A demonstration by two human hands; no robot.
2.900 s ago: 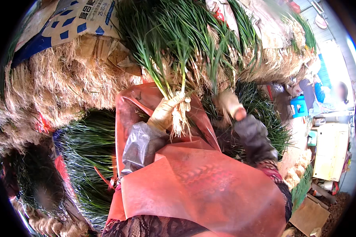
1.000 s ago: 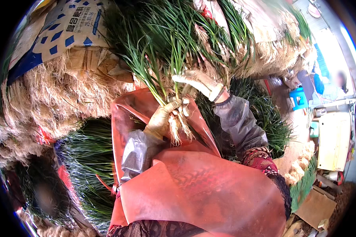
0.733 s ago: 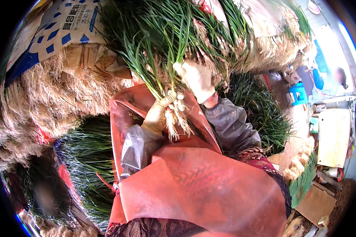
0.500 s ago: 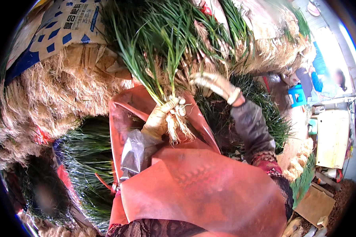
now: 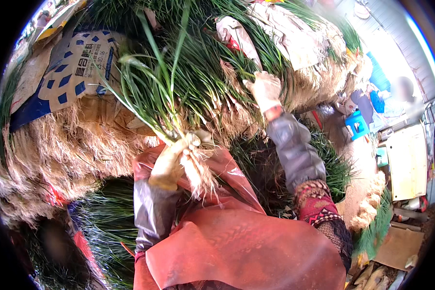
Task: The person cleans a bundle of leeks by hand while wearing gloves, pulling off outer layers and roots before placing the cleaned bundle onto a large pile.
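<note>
My left hand point(image 5: 171, 162), in a pale glove, is closed around a bunch of scallion-like plants point(image 5: 152, 96). Their long green leaves rise out of the fist, and the pale roots point(image 5: 199, 176) hang down beside it over the apron. Further off to the right, my gloved right hand point(image 5: 266, 89) reaches onto a thick pile of the same plants point(image 5: 198, 72). Its fingers curl down among the leaves and stems, and whatever they grip is hidden.
A red-brown apron point(image 5: 237, 246) covers my lap. Printed sacks point(image 5: 72, 72) lie on the root-fringed heap at left. More green leaves point(image 5: 106, 227) stand low on the left. At the right are a blue stool point(image 5: 356, 124), a person's blue sleeve point(image 5: 377, 101) and a cardboard piece point(image 5: 398, 247).
My right hand has moved farther out and up onto the pile, its fingers curling in. The left hand has shifted left and lower, still gripping the bunch. The view has shifted somewhat.
</note>
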